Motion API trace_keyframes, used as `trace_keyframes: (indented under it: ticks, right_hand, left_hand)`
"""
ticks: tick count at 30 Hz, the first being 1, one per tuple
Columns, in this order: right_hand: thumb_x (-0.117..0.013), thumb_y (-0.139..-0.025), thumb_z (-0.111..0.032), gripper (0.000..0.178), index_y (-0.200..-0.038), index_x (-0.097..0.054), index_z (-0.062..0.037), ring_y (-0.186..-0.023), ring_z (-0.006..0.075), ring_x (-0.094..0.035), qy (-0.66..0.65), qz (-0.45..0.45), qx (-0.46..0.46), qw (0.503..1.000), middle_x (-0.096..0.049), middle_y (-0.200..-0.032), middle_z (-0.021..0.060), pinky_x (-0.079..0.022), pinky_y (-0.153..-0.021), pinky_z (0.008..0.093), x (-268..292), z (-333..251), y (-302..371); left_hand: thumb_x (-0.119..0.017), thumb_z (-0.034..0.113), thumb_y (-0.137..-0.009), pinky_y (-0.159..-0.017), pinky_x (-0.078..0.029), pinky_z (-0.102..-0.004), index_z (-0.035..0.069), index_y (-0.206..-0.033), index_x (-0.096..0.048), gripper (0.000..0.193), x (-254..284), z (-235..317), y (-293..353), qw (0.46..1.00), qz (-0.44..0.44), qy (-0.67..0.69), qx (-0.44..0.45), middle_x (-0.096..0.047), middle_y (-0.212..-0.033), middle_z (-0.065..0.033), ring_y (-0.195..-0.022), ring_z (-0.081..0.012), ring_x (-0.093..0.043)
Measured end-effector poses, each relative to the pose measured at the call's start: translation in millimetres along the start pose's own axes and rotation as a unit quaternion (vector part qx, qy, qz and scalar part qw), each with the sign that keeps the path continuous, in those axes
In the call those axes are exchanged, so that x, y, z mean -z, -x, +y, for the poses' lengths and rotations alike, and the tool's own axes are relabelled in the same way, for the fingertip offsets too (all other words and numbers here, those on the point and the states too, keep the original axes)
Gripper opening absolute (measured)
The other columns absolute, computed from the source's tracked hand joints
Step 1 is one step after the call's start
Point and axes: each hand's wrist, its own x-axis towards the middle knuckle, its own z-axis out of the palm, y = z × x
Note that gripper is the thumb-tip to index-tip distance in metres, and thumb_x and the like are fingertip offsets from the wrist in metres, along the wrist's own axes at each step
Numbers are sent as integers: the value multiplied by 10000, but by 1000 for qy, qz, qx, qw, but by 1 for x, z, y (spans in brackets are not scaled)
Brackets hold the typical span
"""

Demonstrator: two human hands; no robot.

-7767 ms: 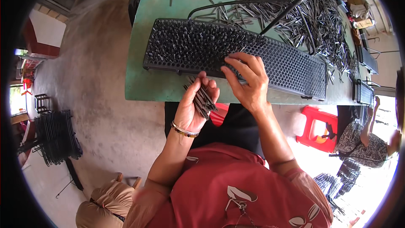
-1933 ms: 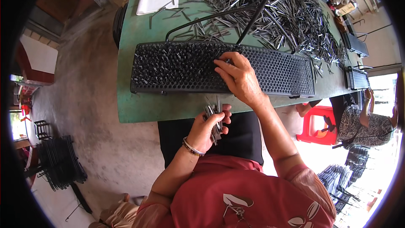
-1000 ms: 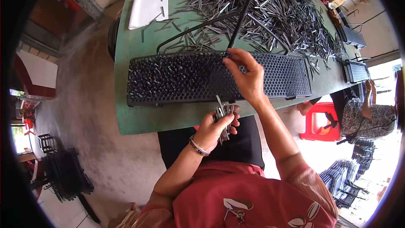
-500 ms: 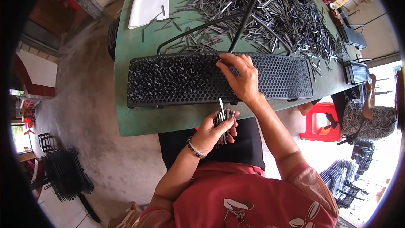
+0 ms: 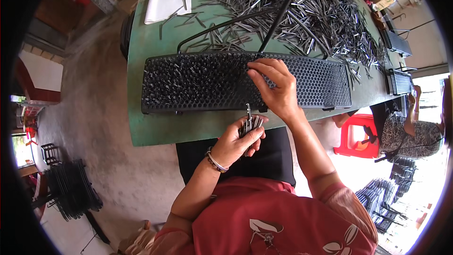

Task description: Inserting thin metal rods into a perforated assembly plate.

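A long black panel (image 5: 321,85) full of round holes lies along the table's near edge. Thin dark strips (image 5: 188,82) stand packed in the holes of its left part, while holes on its right side show bare. My left hand (image 5: 232,145) is closed around a bundle of thin metal strips (image 5: 252,123) just in front of the panel, one strip sticking up above the others. Over the panel's middle, at the border of the packed strips, my right hand (image 5: 283,92) has thumb and fingers pinched together. What lies between those fingertips is too small to make out.
A large heap of loose dark strips (image 5: 325,23) covers the far part of the green table (image 5: 155,130). Black metal bars (image 5: 283,9) rise behind the panel. A white pad (image 5: 163,4) lies far left. At right are a red stool (image 5: 347,137) and another person (image 5: 410,134).
My right hand has shifted slightly right and down, still pinched over the panel. The left hand stays near its place with its bundle. The view has moved slightly.
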Motion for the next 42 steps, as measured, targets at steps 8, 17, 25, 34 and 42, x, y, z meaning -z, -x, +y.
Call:
trace_keyframes:
  ticks: [8,17,25,34,42]
  right_hand:
    - [-665,-871,-157,187,-864,-677,30,-769,134,-614,-328,-235,-337,851,-664,-809,71,-488,-721,272,41,-21,8]
    - [-701,-830,-115,146,-916,-690,2,-760,110,-604,-113,-32,-110,987,-663,-815,53,-475,-680,244,-2,8,-17]
    - [-728,-780,-109,171,-918,-696,-13,-770,191,-621,-60,-34,-10,998,-636,-903,78,-497,-683,285,-19,15,-8]
    - [-704,-799,-109,184,-955,-683,-12,-763,261,-595,58,-6,117,991,-601,-933,99,-481,-680,337,-13,11,-6]
    - [-700,-827,-143,184,-927,-699,11,-772,179,-629,-125,-266,-169,941,-630,-882,96,-488,-657,277,38,-23,33]
  left_hand:
    - [-564,156,-933,-451,-414,-190,-5,-1154,-520,277,-5,3,-6,999,-6,-23,-47,-589,-804,-50,-582,-54,-513]
    - [-549,144,-911,-496,-399,-202,10,-1118,-552,246,-4,-12,-9,991,25,117,65,-617,-877,-91,-658,-63,-496]
    - [-537,122,-917,-599,-511,-255,-12,-1103,-569,232,0,-17,-7,990,55,130,27,-624,-915,-89,-767,-130,-601]
    - [-603,118,-894,-663,-551,-288,-24,-1113,-580,262,5,-16,-2,989,63,130,33,-609,-903,-56,-806,-134,-606]
    - [-582,114,-912,-770,-570,-347,-18,-1063,-581,200,-4,-13,-4,982,103,142,-64,-620,-903,-72,-826,-159,-629]
